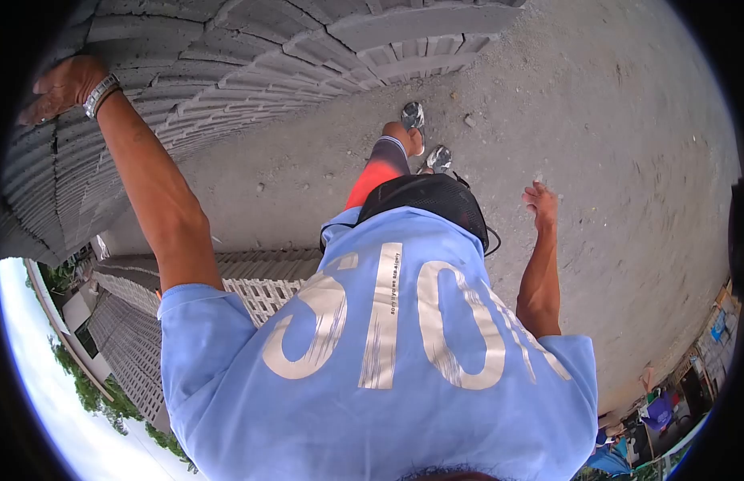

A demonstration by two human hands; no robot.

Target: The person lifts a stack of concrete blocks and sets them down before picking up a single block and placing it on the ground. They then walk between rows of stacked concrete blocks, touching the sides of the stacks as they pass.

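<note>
My left hand (65, 86), with a watch (101, 94) on its wrist, reaches out to the far left over stacked grey concrete blocks (251, 56). Its fingers are stretched out and look to rest on the blocks, though contact is hard to confirm at the dark edge. My right hand (541, 202) hangs in the air over the ground on the right, fingers loosely bent and apart, holding nothing visible. A black bag (424, 200) sits at my waist, over the light blue shirt (372, 417).
Dusty grey ground (628, 160) with small stones lies around my shoes (413, 116). More block stacks (127, 345) stand at the lower left, below trees and sky. Colourful items, among them a purple one (659, 410), are piled at the lower right.
</note>
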